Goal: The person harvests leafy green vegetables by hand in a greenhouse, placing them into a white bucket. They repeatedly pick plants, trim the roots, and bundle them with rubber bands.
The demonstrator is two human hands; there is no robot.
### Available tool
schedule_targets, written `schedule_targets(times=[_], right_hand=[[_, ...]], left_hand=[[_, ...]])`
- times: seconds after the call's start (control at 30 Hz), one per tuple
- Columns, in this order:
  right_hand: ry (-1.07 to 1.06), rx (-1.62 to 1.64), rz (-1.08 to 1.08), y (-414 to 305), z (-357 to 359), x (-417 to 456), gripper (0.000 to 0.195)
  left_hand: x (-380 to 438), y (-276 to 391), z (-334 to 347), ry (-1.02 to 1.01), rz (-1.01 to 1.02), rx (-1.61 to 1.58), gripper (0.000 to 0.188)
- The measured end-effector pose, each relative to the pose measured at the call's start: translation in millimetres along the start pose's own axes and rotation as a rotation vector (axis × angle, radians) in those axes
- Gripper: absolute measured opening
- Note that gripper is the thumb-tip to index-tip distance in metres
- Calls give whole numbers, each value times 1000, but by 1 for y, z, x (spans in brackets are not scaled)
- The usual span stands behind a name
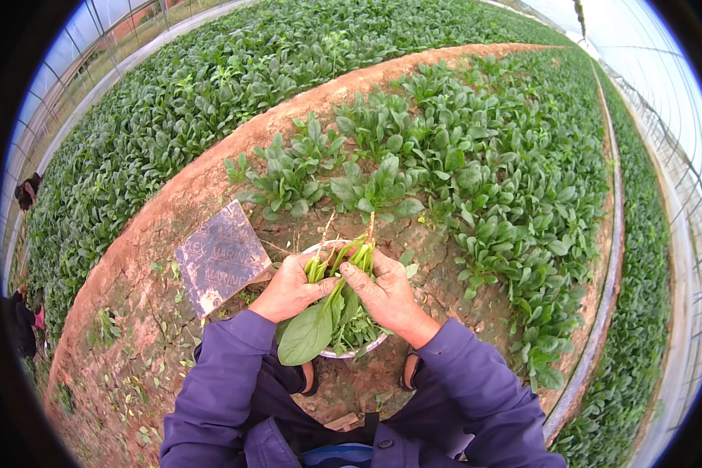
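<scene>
My left hand [297, 285] is closed around the stems of a leafy green plant, likely spinach, with its thin root pointing away from me. Close beside it, my right hand [386, 291] pinches another bunch of spinach stems [360, 256], thumb on top, its root also pointing away. A broad spinach leaf [309, 333] hangs from the bunches toward me. Under both hands stands a round white-rimmed container [377, 344] holding loose greens [357, 330]. The hands and leaves hide much of it. It stands on the soil between my feet.
A dark printed board [222, 257] lies on the soil at left. Spinach plants [374, 184] grow just ahead and in a dense bed [520, 193] at right, beside a pale hose or pipe [611, 234]. A soil path [234, 143] curves past. Two people are at the far left edge.
</scene>
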State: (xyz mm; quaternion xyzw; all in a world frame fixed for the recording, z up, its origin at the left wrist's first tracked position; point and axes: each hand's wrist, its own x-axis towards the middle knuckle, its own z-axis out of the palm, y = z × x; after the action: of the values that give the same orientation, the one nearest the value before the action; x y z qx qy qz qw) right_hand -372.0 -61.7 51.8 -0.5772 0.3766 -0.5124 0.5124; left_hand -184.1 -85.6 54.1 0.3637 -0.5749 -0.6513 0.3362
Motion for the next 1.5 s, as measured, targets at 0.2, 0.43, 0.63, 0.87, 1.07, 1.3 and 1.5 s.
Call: schedule_targets(times=[0.2, 0.43, 0.63, 0.87, 1.07, 1.3, 1.5], right_hand=[[94, 139, -12, -2, -9, 3, 26], [161, -837, -326, 4, -7, 5, 39], [163, -1050, -334, 12, 10, 5, 44], [148, -1042, -364, 11, 14, 6, 48], [125, -984, -425, -1, 15, 8, 52], [145, -977, -476, -5, -5, 15, 65], [32, -612, -161, 5, 8, 10, 54]], left_hand=[[5, 4, -23, 316, 196, 324, 35], [7, 0, -7, 198, 325, 158, 36], [15, -7, 16, 156, 200, -60, 43], [14, -8, 17, 162, 270, -59, 39], [14, -3, 9, 128, 196, -191, 34], [8, 10, -4, 39, 198, -258, 32], [10, 5, 2, 27, 222, -452, 35]])
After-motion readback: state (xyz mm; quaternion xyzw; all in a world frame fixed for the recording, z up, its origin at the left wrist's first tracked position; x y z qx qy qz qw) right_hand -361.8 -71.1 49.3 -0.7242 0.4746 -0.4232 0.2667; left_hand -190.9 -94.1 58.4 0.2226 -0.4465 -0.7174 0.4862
